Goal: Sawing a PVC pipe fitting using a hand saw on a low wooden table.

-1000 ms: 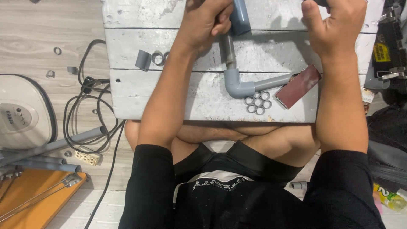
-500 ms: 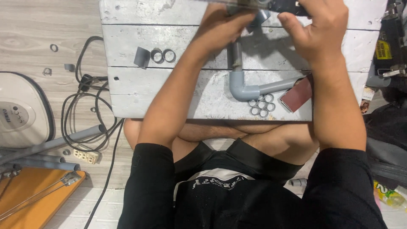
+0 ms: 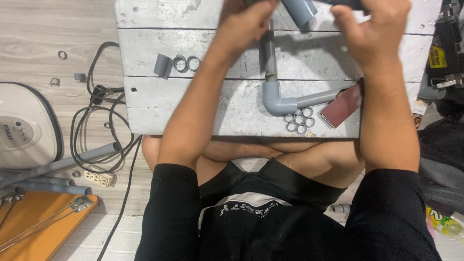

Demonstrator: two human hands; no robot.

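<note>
My left hand (image 3: 244, 21) is at the top of a low grey wooden table (image 3: 145, 111), closed around the end of a grey pipe piece (image 3: 300, 9) that tilts up to the frame's edge. My right hand (image 3: 372, 29) is beside it on the right, fingers curled on a dark object at the top edge; what it is cannot be told. Below the hands lies a grey pipe with an elbow fitting (image 3: 276, 99) and a second pipe running right. A cluster of small grey rings (image 3: 299, 121) sits under the elbow. A reddish-brown block (image 3: 340, 106) lies to their right.
A short grey pipe sleeve (image 3: 162, 65) and two rings (image 3: 186, 63) lie on the table's left part. On the floor at left are black cables (image 3: 92, 140), a power strip (image 3: 99, 179), long grey pipes (image 3: 58, 166), a white appliance (image 3: 21, 130) and an orange board (image 3: 38, 227).
My right hand has moved left and up toward my left hand. Both hands now meet at the table's top edge, and the grey pipe piece is raised between them.
</note>
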